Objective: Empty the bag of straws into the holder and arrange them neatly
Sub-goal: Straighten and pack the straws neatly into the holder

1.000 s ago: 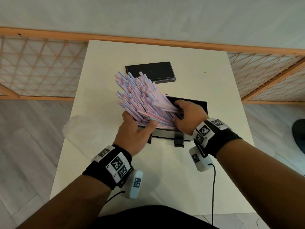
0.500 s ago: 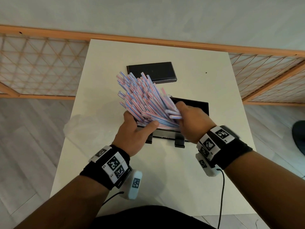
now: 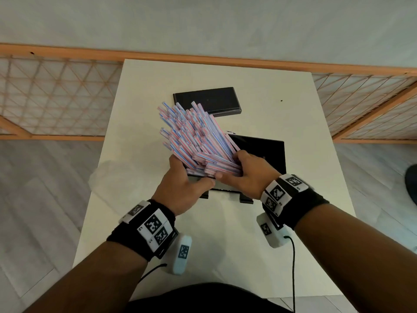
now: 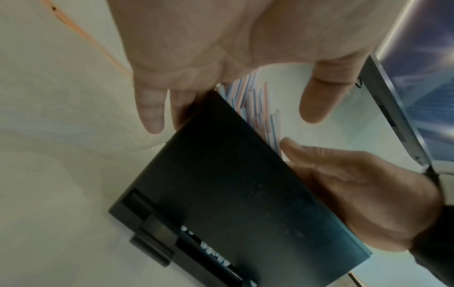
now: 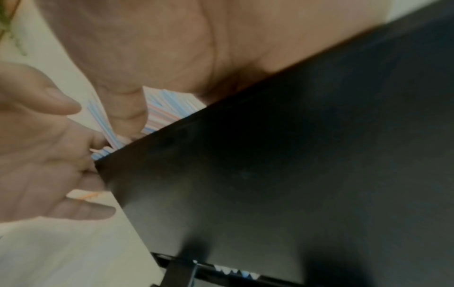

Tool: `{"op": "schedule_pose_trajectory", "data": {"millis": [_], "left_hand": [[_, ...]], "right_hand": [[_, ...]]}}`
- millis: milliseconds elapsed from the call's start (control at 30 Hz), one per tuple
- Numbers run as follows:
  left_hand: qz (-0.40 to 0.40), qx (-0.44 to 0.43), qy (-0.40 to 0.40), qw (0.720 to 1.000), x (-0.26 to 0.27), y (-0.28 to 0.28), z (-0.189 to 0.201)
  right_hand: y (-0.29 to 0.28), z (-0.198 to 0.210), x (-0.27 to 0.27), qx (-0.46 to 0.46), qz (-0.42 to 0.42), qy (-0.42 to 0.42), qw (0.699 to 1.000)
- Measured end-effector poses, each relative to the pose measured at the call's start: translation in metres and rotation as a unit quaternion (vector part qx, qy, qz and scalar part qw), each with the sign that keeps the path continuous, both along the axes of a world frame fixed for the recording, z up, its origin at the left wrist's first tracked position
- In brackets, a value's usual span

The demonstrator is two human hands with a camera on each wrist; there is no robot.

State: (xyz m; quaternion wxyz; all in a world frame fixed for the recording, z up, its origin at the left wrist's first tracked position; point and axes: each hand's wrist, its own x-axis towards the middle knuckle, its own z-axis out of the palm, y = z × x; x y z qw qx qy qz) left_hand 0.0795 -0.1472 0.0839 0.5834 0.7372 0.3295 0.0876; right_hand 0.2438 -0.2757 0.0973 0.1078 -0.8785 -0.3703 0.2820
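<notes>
A thick bundle of pink-and-blue striped straws point(image 3: 194, 134) fans up and to the left out of the black holder point(image 3: 266, 152) in the middle of the white table. My left hand point(image 3: 182, 177) cups the bundle's left base, with its thumb lying across the front. From the right, my right hand point(image 3: 234, 168) grips the lower ends, fingers curled over them and thumb beside the left thumb. The left wrist view shows the holder's front wall point(image 4: 245, 194) with straws point(image 4: 255, 101) above it. In the right wrist view, straw ends point(image 5: 236, 272) show in the holder's bottom slot.
The holder's black lid point(image 3: 207, 102) lies flat behind the holder. An empty clear plastic bag point(image 3: 106, 177) sits at the table's left edge. A wooden lattice fence runs behind and beside the table point(image 3: 225, 245). Cables trail from both wrists.
My right hand has slid from the top of the bundle down to its base, and its thumb now meets the left thumb. The left hand and the straws have barely moved.
</notes>
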Motion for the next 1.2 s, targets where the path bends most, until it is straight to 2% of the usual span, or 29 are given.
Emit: {"op": "schedule_pose_trajectory", "data": {"millis": [133, 233, 333, 433, 567, 667, 767, 967, 1200], "left_hand": [[-0.009, -0.018, -0.011, 1.000, 0.000, 0.000, 0.000], [0.052, -0.036, -0.055, 0.996, 0.002, 0.016, 0.000], [0.112, -0.131, -0.134, 0.976, 0.013, 0.042, 0.004], [0.114, -0.193, -0.182, 0.957, 0.025, 0.057, 0.016], [0.090, -0.217, -0.203, 0.951, 0.036, 0.052, 0.023], [0.099, -0.252, -0.224, 0.936, 0.039, 0.044, 0.022], [0.115, -0.260, -0.231, 0.930, 0.039, 0.038, 0.022], [0.114, -0.246, -0.247, 0.930, 0.046, 0.036, 0.028], [0.110, -0.245, -0.232, 0.935, 0.052, 0.035, 0.030]], "right_hand": [[0.002, 0.000, 0.004, 0.026, -0.039, -0.013, 0.999], [0.004, 0.002, 0.006, 0.000, -0.080, -0.047, 0.996], [0.005, 0.007, 0.007, -0.032, -0.093, -0.071, 0.993], [0.007, 0.010, 0.004, -0.037, -0.096, -0.083, 0.991], [0.006, 0.011, 0.010, -0.061, -0.126, -0.041, 0.989], [0.006, 0.003, 0.011, -0.039, -0.095, 0.041, 0.994], [0.011, 0.001, 0.009, 0.000, -0.059, 0.054, 0.997], [0.032, 0.001, 0.012, 0.014, -0.062, 0.097, 0.993], [0.037, 0.002, 0.005, 0.072, -0.048, 0.077, 0.993]]}}
